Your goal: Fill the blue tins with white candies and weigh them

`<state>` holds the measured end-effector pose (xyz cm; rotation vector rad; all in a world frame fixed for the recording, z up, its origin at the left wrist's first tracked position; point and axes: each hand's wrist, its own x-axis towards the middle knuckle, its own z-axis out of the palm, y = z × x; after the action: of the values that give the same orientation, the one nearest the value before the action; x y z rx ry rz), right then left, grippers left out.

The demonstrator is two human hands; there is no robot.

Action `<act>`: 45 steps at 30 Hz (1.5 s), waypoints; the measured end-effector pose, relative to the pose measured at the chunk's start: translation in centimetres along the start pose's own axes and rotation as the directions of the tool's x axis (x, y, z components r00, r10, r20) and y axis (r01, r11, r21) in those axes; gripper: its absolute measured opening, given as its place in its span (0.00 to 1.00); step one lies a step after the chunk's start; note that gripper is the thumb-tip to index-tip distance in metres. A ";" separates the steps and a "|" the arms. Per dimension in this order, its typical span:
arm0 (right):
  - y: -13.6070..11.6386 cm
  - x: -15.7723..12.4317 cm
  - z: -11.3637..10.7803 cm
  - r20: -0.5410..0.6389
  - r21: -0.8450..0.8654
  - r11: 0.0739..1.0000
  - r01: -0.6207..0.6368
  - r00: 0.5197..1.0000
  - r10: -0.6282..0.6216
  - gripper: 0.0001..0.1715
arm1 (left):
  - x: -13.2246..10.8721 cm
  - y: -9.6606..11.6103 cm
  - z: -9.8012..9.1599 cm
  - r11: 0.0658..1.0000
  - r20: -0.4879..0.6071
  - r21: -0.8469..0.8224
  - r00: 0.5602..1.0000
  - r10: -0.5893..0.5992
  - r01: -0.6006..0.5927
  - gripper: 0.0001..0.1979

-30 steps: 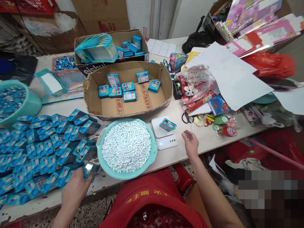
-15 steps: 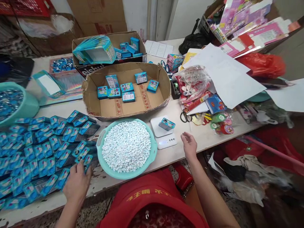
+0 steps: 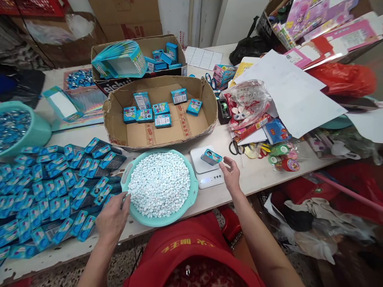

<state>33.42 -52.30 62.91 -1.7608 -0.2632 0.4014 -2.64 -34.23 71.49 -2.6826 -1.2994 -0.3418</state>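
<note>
A small blue candy box (image 3: 211,157) lies tilted across the white plate of a digital scale (image 3: 200,158). At the box's right end is my right hand (image 3: 231,175), thumb and fingers apart; whether they touch it I cannot tell. My left hand (image 3: 114,215) has its fingers curled by the left rim of a turquoise basin (image 3: 193,191), and whatever they may hold is hidden. Small white and pale blue candies (image 3: 160,183) fill the basin. Left of that hand, many similar blue boxes (image 3: 61,186) stand in packed rows, some partly covered by the hand.
Behind the basin, an open carton (image 3: 128,137) holds several blue boxes. Another carton (image 3: 98,84) stands farther back. Scissors (image 3: 234,148), tape rolls (image 3: 280,149), a plastic bag of goods (image 3: 248,99) and white paper sheets (image 3: 302,99) crowd the right side. A turquoise tub (image 3: 38,127) is far left.
My left hand has moved right, from the rows of boxes to the basin's left rim. My right hand has moved left, up to the box on the scale.
</note>
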 end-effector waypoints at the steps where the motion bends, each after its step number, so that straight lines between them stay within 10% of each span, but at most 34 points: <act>1: 0.1 0.0 0.0 0.006 -0.002 1.000 0.001 1.000 -0.001 0.30 | 0.0 0.3 0.1 1.000 -0.018 -0.009 1.000 0.016 -0.016 0.14; 8: 0.5 0.6 0.3 0.073 -0.041 0.999 0.030 0.997 -0.027 0.39 | 1.1 1.7 0.9 0.977 -0.062 -0.202 0.997 0.051 -0.062 0.11; 12: 0.3 1.7 1.8 0.097 -0.091 0.994 0.053 0.994 -0.044 0.32 | 3.1 4.9 1.3 0.838 0.075 -0.536 0.994 -0.075 0.104 0.11; 17: -3.3 1.4 2.9 0.168 -0.135 0.957 0.256 0.958 -0.233 0.21 | 7.3 12.1 1.4 0.166 0.517 -0.808 0.816 -0.258 0.565 0.17; 21: -7.4 -0.1 3.0 0.287 -0.115 0.896 0.429 0.878 -0.384 0.18 | 10.6 15.7 1.3 -0.245 0.650 -0.757 0.736 -0.187 0.606 0.21; 23: -8.7 -0.8 3.2 0.318 -0.090 0.886 0.454 0.856 -0.407 0.18 | 11.4 15.5 1.7 -0.159 0.576 -0.817 0.794 -0.196 0.554 0.20; 26: -9.5 -1.8 3.5 0.332 -0.062 0.897 0.437 0.857 -0.395 0.18 | 11.2 13.6 3.4 0.357 0.325 -0.859 0.930 -0.174 0.367 0.14; 29: -9.5 -2.7 4.0 0.334 -0.056 0.920 0.389 0.876 -0.350 0.18 | 9.9 11.6 5.5 0.762 0.302 -0.628 0.952 0.050 0.159 0.11; 34: -9.3 -4.1 4.7 0.346 -0.055 0.948 0.314 0.897 -0.277 0.18 | 8.7 10.7 7.1 0.814 0.437 -0.544 0.897 0.069 0.203 0.11; 37: -9.6 -4.8 5.0 0.371 -0.062 0.946 0.319 0.887 -0.275 0.18 | 9.3 10.1 6.4 0.493 0.492 -0.716 0.858 -0.145 0.494 0.17; 41: -10.6 -6.0 5.7 0.444 -0.076 0.911 0.405 0.832 -0.333 0.16 | 10.2 9.6 3.0 -0.340 0.733 -0.665 0.668 -0.127 0.665 0.18; 45: -11.5 -7.3 7.1 0.527 -0.076 0.867 0.493 0.758 -0.385 0.17 | 10.9 11.1 -1.4 -0.615 0.668 -0.626 0.737 -0.105 0.480 0.19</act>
<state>24.28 -46.16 73.69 -1.7015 -1.1146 0.4875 12.41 -33.13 75.44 -2.4902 -3.3503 -2.7343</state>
